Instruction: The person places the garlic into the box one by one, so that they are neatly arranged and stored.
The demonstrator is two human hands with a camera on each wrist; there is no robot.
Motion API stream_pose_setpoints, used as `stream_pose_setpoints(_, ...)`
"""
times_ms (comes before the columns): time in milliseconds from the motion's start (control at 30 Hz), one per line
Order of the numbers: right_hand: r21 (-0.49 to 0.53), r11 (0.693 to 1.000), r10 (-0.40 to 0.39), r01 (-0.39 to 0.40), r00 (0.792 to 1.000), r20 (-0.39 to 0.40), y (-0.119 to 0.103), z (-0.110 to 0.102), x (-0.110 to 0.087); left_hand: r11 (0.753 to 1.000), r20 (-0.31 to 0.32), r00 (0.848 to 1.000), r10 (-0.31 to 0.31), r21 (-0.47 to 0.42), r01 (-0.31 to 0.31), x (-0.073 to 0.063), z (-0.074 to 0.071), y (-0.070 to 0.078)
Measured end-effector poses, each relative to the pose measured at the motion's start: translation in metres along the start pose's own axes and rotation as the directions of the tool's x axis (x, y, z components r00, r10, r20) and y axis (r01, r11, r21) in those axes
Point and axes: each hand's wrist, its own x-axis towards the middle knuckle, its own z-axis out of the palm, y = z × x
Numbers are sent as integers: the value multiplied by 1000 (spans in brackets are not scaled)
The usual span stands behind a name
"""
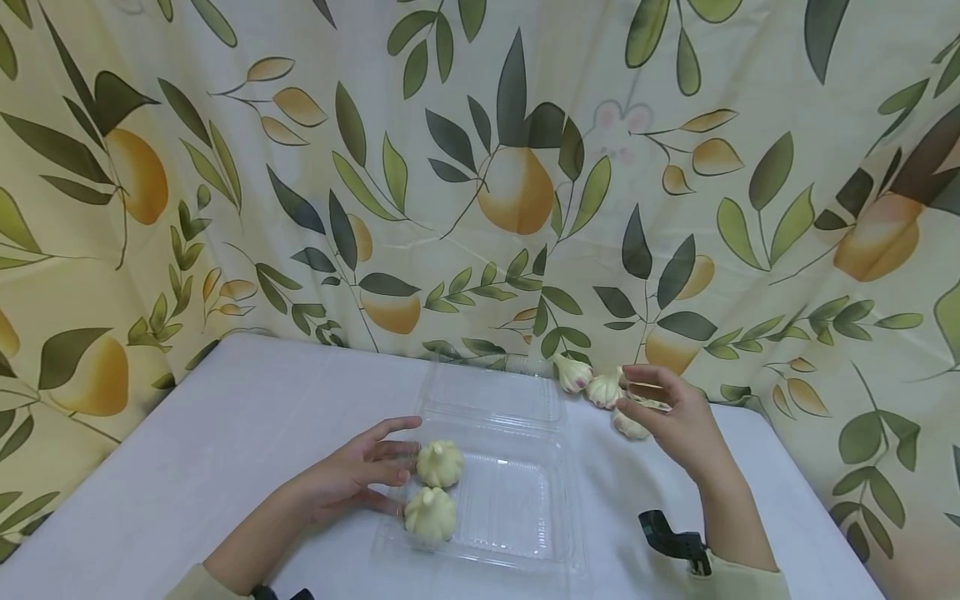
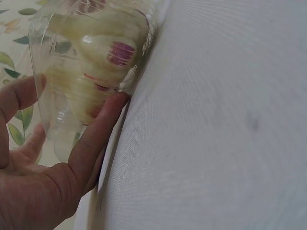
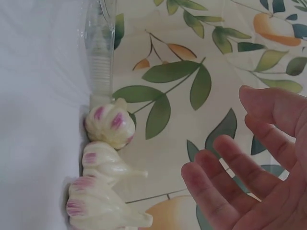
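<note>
Head view, clear clamshell tray [image 1: 517, 500], two garlic bulbs [image 1: 439, 463] inside

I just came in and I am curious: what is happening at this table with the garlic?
A person sits at a white table with an open clear box. The left hand rests against the box's left edge, beside two garlic bulbs inside it. The right hand, open and holding nothing, hovers next to three more bulbs lying on the table behind the box.
</note>
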Motion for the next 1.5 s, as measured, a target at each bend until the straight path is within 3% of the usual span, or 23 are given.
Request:
stream_pose_setpoints(333,10,999,36,-35,998,-50,6,-3,0,1000,-9,1000,-5,2,5,0,1,1)
stream_pose_setpoints(1200,23,987,159,-157,984,-81,44,-2,7,1000,-24,1000,-8,7,9,0,-1,0)
stream_pose_setpoints(1500,68,965,259,-253,960,-104,55,-2,9,1000,-23,1000,-12,10,12,1,-1,0)
